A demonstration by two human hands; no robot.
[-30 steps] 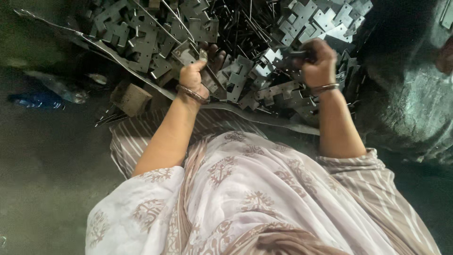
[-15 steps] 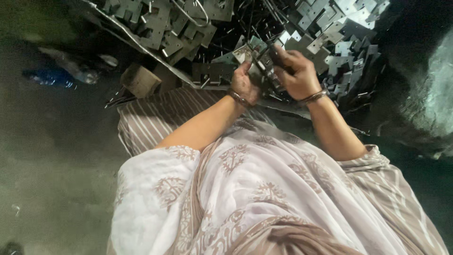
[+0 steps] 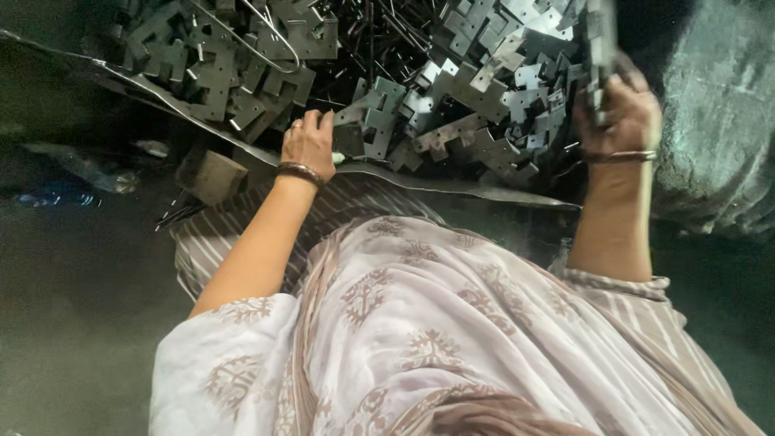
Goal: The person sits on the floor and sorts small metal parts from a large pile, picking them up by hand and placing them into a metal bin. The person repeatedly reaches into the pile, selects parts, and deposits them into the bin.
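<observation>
Far left, dark floor (image 3: 73, 323) with a blue wrapper (image 3: 48, 196) and a small wood block (image 3: 211, 173) lying well clear of the work, looks like cast-off stuff. Left hand (image 3: 308, 145), bangle on wrist, rests fingers-down at the near edge of the metal sheet (image 3: 452, 187), fingers curled loosely onto a flat bracket (image 3: 367, 121) just ahead of the grip; grip half closed, touching not lifting, likely because the piece lies flat and has to be pinched off the heap. Brackets pile (image 3: 476, 97) spreads from just beyond that grip across to the right, notched grey plates jumbled at all angles, thin rods (image 3: 379, 40) and a wire loop (image 3: 266, 48) farther back; the sheet under them keeps the lot off the floor. Right hand (image 3: 620, 121), also bangled, raised above the pile's right edge, grip closed around a stack of plates (image 3: 599, 48) held upright, edges aligned, probably so collected pieces stay squared together. Right of that grip, a grey sack (image 3: 718, 121). Patterned shawl (image 3: 452, 347) fills the foreground.
</observation>
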